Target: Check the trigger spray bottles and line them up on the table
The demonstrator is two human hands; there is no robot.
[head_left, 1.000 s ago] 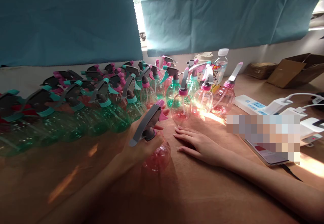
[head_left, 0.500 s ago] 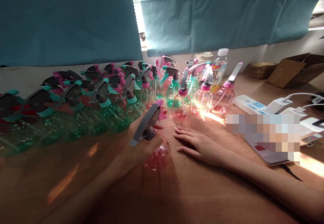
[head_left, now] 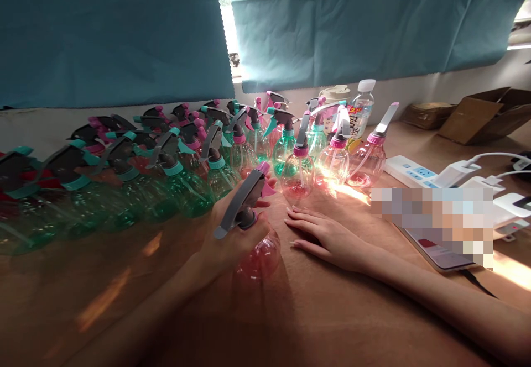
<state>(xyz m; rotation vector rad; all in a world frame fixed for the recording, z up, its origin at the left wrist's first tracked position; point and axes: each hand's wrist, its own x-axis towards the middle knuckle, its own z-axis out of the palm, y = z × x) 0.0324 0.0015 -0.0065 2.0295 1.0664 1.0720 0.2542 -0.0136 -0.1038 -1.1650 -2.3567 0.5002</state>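
The left hand (head_left: pixel 233 231) hides part of the pink bottle (head_left: pixel 262 256), seemingly its left side.

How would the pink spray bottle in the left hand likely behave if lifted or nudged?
The pink spray bottle is probably light for its size, as its see-through body looks like plastic, though I can't tell if it holds liquid. Its smooth, glossy curve may be slippery outside the left hand's grip. The long spray head on top could make it tip if pushed high.
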